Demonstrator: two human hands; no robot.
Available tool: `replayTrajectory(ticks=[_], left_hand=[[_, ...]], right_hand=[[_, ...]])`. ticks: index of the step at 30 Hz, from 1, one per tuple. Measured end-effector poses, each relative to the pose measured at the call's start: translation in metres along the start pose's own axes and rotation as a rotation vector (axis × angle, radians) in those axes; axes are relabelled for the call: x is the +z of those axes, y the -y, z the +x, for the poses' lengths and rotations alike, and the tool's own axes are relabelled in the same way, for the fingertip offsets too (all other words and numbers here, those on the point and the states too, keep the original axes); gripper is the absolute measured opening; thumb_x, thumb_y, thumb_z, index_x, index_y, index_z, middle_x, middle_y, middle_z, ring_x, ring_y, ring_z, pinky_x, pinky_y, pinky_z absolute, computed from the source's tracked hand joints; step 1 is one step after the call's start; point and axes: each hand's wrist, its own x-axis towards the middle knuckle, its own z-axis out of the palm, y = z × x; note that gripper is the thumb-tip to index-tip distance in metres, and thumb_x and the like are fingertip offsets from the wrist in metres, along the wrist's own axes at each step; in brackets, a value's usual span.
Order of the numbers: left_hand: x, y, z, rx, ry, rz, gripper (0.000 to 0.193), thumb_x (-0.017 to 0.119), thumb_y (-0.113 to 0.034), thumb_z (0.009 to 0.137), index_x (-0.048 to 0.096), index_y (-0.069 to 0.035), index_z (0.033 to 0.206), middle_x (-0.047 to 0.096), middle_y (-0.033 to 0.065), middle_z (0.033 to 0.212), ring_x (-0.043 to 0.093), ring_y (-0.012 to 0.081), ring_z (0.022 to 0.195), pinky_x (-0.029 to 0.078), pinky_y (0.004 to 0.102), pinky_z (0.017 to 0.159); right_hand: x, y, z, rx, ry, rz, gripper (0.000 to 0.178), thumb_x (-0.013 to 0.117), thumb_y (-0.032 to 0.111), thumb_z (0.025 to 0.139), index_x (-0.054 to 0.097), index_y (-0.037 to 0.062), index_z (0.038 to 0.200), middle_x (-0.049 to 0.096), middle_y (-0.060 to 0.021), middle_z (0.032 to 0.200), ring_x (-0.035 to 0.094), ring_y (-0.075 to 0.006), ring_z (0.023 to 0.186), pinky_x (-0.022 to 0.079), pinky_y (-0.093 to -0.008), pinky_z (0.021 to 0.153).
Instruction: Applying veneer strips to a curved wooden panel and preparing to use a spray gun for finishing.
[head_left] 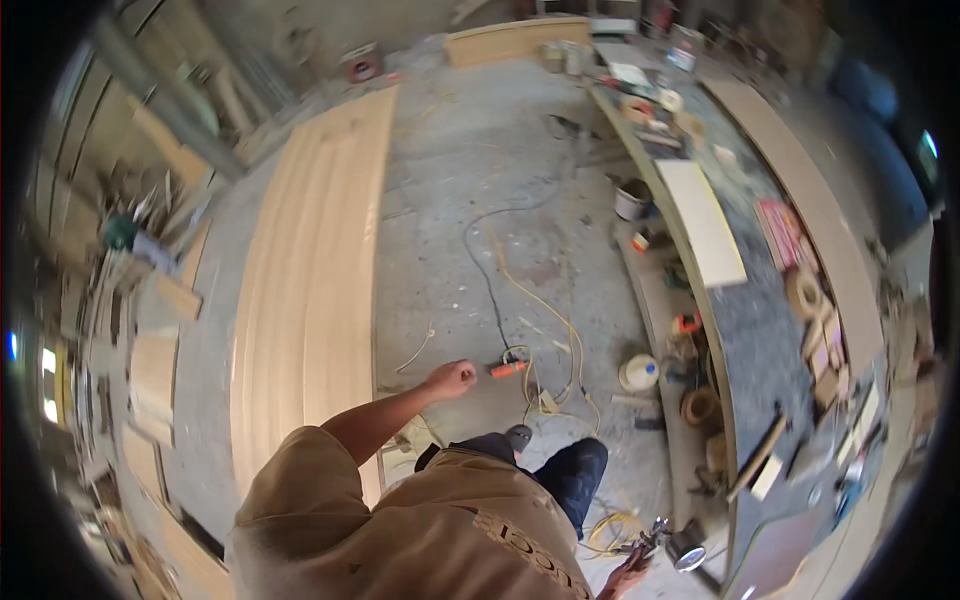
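Observation:
My left hand hangs in front of me above the concrete floor, its fingers curled into a loose fist with nothing showing in it. Down at the lower edge, my right hand grips a metal spray gun. A dark, round cup with a shiny rim sits at the gun, beside the bench. Just right of my left hand, on the floor, is an orange connector joined to a dark cable. Long pale wood panels lie to my left.
A long workbench runs along the right, holding a white board, tape rolls and wood offcuts. A yellow hose snakes over the floor. Beside the bench are a bucket and a white jug. Boards lean at the left.

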Motion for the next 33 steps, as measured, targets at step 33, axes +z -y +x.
replayTrajectory(ticks=[33], left_hand=[[-0.190, -0.416, 0.413, 0.790, 0.491, -0.831, 0.060, 0.065, -0.016, 0.103, 0.031, -0.001, 0.150, 0.061, 0.0157, 0.119, 0.060, 0.0176, 0.102, 0.052, 0.0360, 0.087]], right_hand=[[0.166, 0.720, 0.630, -0.584, 0.466, 0.838, 0.047, 0.081, 0.021, 0.087, 0.056, -0.0031, 0.119, 0.071, -0.0133, 0.086, 0.069, -0.0221, 0.079, 0.056, -0.0349, 0.074]])
